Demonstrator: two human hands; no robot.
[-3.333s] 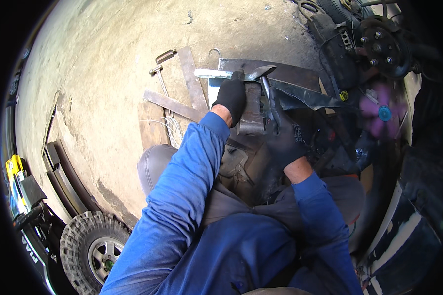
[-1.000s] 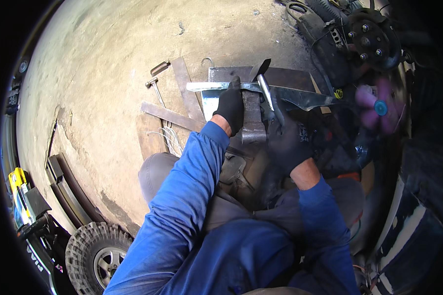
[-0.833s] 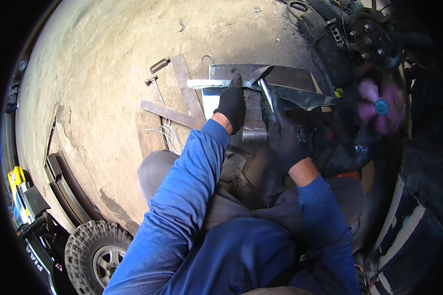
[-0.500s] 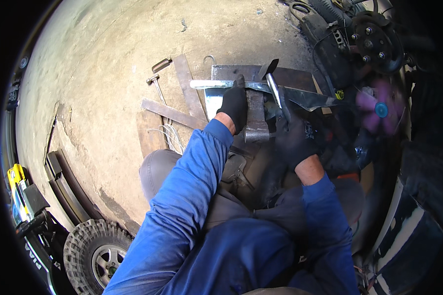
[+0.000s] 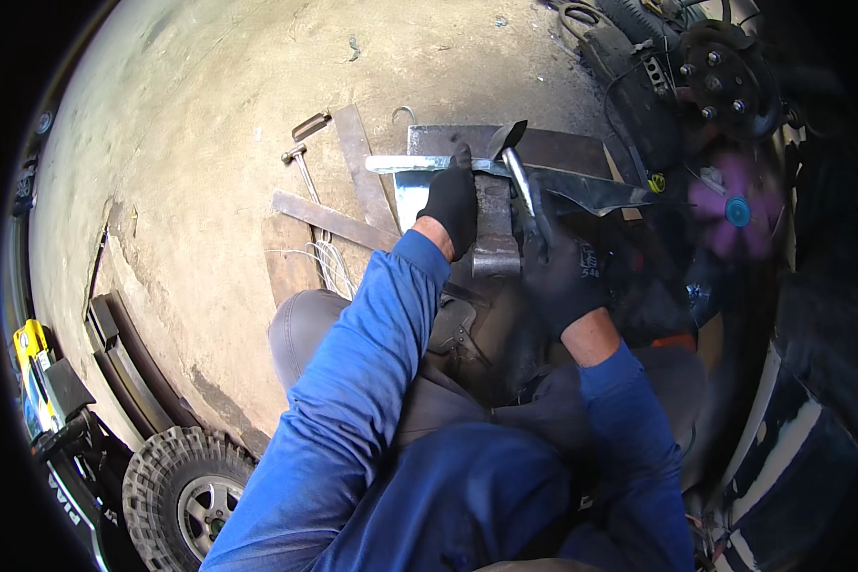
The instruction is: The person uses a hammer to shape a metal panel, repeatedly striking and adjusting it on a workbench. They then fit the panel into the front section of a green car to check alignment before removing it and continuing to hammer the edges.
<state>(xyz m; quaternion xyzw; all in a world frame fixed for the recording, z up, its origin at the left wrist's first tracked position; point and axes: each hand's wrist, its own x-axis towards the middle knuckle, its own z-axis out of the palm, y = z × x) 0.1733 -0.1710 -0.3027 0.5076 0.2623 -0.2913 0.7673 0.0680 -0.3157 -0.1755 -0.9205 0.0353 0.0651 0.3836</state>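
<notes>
A black work glove covers my left hand [image 5: 451,202], which is closed on a long pale-blue and bare-metal strip [image 5: 396,164]. The strip lies crosswise over a rusty steel block [image 5: 495,224]. In my gloved right hand [image 5: 564,276] is a hammer [image 5: 518,174], gripped by its handle. Its dark head is at the strip's far edge, just right of my left thumb; whether it touches the metal I cannot tell. To the right, a dark pointed piece of sheet metal [image 5: 596,191] extends from beside the hammer.
Left of the block lie a second hammer [image 5: 301,167], flat steel bars [image 5: 334,219] and loose wire [image 5: 332,267]. An off-road tyre [image 5: 176,486] stands at lower left. A wheel hub [image 5: 720,81] and a purple fan [image 5: 737,210] are at the right.
My right hand and the hammer have shifted left and slightly nearer, bringing the hammer head closer to my left hand. My left hand and the strip have barely moved.
</notes>
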